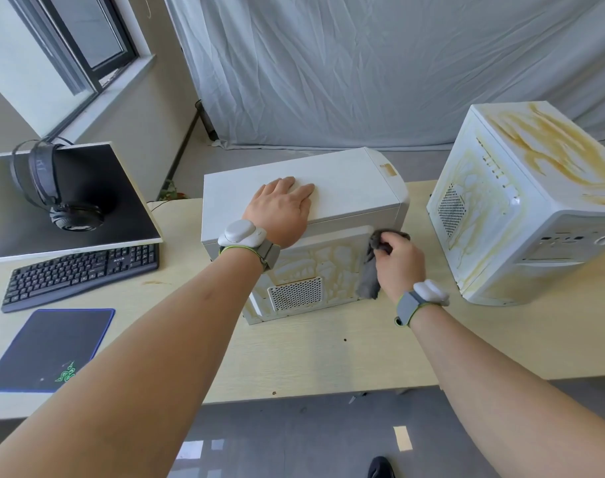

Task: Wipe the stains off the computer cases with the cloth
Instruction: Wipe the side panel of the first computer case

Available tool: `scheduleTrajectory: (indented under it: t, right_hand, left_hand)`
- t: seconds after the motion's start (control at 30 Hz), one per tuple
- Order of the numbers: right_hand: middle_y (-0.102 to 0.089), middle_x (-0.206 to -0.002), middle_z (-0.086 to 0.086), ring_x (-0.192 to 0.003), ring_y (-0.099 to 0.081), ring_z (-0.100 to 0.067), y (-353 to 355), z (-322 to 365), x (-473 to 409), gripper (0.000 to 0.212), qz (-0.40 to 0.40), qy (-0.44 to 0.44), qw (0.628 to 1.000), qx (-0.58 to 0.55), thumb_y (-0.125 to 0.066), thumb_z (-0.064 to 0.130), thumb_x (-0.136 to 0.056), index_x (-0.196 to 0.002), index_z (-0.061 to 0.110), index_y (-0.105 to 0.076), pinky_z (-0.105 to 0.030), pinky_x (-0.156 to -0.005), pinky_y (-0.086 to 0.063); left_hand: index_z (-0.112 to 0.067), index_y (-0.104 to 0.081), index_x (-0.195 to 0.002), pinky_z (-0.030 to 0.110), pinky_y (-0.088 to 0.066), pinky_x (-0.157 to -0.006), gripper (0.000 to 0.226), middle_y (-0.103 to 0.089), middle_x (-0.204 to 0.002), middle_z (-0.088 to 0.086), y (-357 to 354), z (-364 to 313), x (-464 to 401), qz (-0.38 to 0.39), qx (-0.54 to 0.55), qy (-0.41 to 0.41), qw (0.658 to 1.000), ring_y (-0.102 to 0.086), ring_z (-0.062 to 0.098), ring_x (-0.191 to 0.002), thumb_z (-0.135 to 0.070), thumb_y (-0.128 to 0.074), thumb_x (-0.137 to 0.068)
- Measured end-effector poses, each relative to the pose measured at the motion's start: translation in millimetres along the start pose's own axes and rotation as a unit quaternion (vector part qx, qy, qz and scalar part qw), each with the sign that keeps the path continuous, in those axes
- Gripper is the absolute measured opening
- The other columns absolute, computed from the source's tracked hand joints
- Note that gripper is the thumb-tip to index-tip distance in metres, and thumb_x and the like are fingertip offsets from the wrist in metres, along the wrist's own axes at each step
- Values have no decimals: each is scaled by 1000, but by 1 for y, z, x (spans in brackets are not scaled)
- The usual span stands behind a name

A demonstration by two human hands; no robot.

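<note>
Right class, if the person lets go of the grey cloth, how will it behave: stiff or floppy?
Probably floppy: the grey cloth hangs limp below the right hand that bunches it. Likely light, since a few fingers hold it. It should drape against the stained case, not roll.

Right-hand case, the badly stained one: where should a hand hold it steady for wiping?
Press a flat hand on the top panel of the right-hand case, coming from above. It stands upright on the desk and its top is broad and flat, as the left hand braces the middle case.
</note>
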State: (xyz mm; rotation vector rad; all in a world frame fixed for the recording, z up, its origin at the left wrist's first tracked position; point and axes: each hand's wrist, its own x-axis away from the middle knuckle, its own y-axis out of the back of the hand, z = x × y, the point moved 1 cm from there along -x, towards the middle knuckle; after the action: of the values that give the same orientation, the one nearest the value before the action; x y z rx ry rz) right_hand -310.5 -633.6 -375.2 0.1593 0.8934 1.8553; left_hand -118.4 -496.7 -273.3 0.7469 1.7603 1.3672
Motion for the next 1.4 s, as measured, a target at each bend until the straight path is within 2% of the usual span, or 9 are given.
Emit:
scheduleTrajectory:
  t: [0.13,0.2,0.3,0.53,0.77,0.93,1.13,1.3,1.4]
  right_hand:
    - [-64,-83,2,-79,-60,-23,11,9,10,12,-15,-63,996,-67,-64,10,-88,-98,14,-69,-26,-68,-40]
    - [-63,-88,0,-78,-56,-18,18,29,17,12,-96,25,989,-111,-66,7,-87,-99,10,-65,-24,-71,-41]
    - [-64,-87,-4,-75,-57,-20,5,44,21,12,-59,133,987,-61,-70,3,-83,-93,9,-67,-25,-67,-41]
    - [-69,-87,-5,-79,-64,-30,-27,16,33,6,65,-51,996,18,-66,10,-87,-92,13,-67,-29,-64,-44]
    - [-61,-82,-5,-71,-52,-18,-29,61,30,10,-20,158,985,-63,-70,1,-79,-81,9,-64,-26,-62,-41]
    - [-64,-80,-5,-75,-59,-30,-47,29,35,11,99,-59,993,-9,-70,9,-84,-79,10,-60,-31,-62,-40]
    - [-64,-91,-3,-80,-59,-27,-28,30,57,14,118,-130,979,-99,-49,18,-99,-112,17,-54,-32,-58,-38]
    - [-59,-92,7,-78,-57,-10,-9,51,57,17,42,-137,973,-180,-53,21,-101,-118,17,-51,-18,-57,-38]
    - [-59,-91,10,-77,-55,-1,-8,65,50,15,-4,-139,965,-220,-57,20,-99,-113,17,-53,-8,-58,-38]
  left_hand:
    - [-36,-42,-150,36,-21,-120,44,-40,-156,2,3,0,2,1,2,5,1000,-31,26,-145,-40,-27,-108]
    - [-37,-42,-150,36,-21,-120,44,-39,-156,2,3,-1,2,2,3,4,1000,-31,26,-145,-40,-27,-108]
    - [-37,-41,-150,37,-21,-120,45,-38,-157,3,3,-1,2,9,5,2,1000,-30,26,-145,-40,-27,-108]
    - [-38,-41,-150,37,-20,-121,45,-38,-157,2,3,0,1,14,9,4,1000,-30,25,-146,-41,-27,-108]
    - [-38,-40,-150,37,-19,-122,45,-36,-158,2,2,2,-1,23,11,6,1000,-29,25,-146,-41,-26,-107]
    - [-39,-40,-151,38,-19,-122,46,-35,-159,1,2,3,-2,35,20,9,999,-28,25,-147,-42,-26,-107]
    - [-38,-47,-147,38,-30,-118,46,-43,-155,-7,12,8,-9,49,162,69,983,-39,22,-142,-39,-41,-102]
    - [-29,-64,-133,27,-50,-82,35,-67,-130,11,23,26,-10,12,393,142,908,-67,30,-100,-28,-54,-99]
    - [-25,-69,-126,25,-46,-93,31,-65,-132,1,29,48,-3,-18,244,97,965,-63,21,-109,-23,-52,-100]
